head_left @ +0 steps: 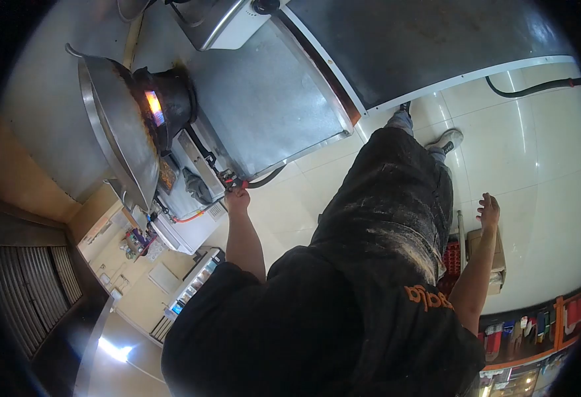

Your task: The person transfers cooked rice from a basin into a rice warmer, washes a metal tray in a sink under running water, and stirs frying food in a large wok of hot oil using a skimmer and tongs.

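Observation:
My left hand [237, 198] reaches out to the burner's gas valve [229, 180], which has red parts. Its fingers are closed on the valve at the end of a black pipe [201, 147]. Beyond the hand, a black burner [175, 106] shows an orange flame [154, 108] through its side opening. A large metal wok [115, 126] sits against the burner. A dark grey cloth [196, 186] lies beside the valve. My right hand [489, 212] hangs away from my body over the floor, holding nothing, its fingers loosely apart.
A metal-topped table [264, 92] stands beside the burner, with a larger dark metal surface [436, 46] past it. A black hose [267, 177] runs from the valve. Another hose [529, 88] crosses the tiled floor [522, 152]. A cardboard box [495, 271] and shelves [535, 334] are at right.

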The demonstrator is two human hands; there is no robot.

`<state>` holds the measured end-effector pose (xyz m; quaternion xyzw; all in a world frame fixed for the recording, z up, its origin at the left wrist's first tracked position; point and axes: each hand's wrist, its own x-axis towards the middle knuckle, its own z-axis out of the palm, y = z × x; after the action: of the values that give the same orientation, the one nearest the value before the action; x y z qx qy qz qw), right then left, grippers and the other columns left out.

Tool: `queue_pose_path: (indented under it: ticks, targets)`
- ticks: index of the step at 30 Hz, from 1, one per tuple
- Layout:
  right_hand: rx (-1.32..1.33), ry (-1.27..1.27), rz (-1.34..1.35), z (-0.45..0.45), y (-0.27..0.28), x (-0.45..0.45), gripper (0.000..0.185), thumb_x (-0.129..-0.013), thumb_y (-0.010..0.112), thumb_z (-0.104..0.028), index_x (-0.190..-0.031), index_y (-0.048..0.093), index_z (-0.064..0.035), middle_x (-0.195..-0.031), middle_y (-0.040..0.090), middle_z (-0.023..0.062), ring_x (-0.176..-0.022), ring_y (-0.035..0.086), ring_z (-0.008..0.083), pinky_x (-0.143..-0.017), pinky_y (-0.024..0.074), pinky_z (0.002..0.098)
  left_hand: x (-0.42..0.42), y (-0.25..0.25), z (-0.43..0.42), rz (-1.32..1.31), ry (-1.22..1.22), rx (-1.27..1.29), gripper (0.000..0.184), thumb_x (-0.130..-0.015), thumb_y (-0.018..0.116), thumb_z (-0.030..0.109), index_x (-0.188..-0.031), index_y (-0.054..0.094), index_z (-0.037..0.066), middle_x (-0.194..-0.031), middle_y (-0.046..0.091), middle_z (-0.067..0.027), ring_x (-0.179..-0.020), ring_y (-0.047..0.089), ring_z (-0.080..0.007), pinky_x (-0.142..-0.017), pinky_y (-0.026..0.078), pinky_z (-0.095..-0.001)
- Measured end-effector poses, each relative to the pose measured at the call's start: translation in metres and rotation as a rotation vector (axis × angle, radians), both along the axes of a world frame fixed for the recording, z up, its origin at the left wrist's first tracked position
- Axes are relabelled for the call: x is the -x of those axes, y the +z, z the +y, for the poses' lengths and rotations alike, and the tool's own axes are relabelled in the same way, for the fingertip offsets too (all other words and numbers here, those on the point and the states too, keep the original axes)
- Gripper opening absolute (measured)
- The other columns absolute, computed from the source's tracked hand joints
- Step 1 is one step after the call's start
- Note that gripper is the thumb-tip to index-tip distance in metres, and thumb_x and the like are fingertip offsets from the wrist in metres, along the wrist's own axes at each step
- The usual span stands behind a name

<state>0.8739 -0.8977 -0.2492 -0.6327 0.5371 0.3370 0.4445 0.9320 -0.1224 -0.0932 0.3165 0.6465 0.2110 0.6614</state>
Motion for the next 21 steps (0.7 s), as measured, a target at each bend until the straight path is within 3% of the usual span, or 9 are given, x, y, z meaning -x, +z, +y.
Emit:
queue_pose_path:
  ticks: [13, 16, 19, 21]
  targets:
    - [0.003, 0.001, -0.046, 0.008, 0.001, -0.01, 0.042, -0.086, 0.049, -0.044, -0.112, 0.058, -0.0116, -0.094, 0.06, 0.0066, -0.068, 0.052, 0.0138, -0.05, 0.0436, 0.0285, 0.003, -0.002, -0.003, 0.031, -0.055, -0.046, 0.022, -0.09, 0.04, 0.026, -0.07, 0.042, 0.017, -0.055, 0.038, 0.0045, -0.044, 0.035, -0.0082, -0.038, 0.027, -0.02]
    - [0.0, -0.009, -0.048, 0.008, 0.001, -0.01, 0.042, -0.087, 0.048, -0.045, -0.111, 0.058, -0.012, -0.094, 0.06, 0.006, -0.068, 0.052, 0.0133, -0.051, 0.0436, 0.0285, 0.008, -0.009, 0.004, 0.157, -0.229, -0.155, 0.023, -0.092, 0.04, 0.027, -0.071, 0.042, 0.017, -0.056, 0.039, 0.0047, -0.044, 0.035, -0.0078, -0.038, 0.028, -0.02]
    - [0.012, -0.003, -0.039, 0.01, 0.004, -0.013, 0.043, -0.087, 0.048, -0.044, -0.11, 0.058, -0.0093, -0.092, 0.061, 0.0071, -0.066, 0.053, 0.0135, -0.05, 0.0443, 0.0287, 0.0, -0.001, -0.01, 0.071, -0.058, -0.086, 0.023, -0.092, 0.04, 0.026, -0.071, 0.042, 0.017, -0.056, 0.04, 0.0051, -0.045, 0.037, -0.0072, -0.038, 0.028, -0.0197]
    - [0.024, 0.002, -0.037, 0.011, 0.007, -0.017, 0.043, -0.087, 0.048, -0.043, -0.11, 0.058, -0.0078, -0.092, 0.061, 0.0078, -0.065, 0.053, 0.0137, -0.049, 0.0445, 0.0288, -0.001, 0.0, -0.01, 0.076, -0.075, -0.088, 0.023, -0.092, 0.039, 0.026, -0.072, 0.043, 0.017, -0.057, 0.041, 0.0047, -0.046, 0.039, -0.0077, -0.039, 0.028, -0.0196]
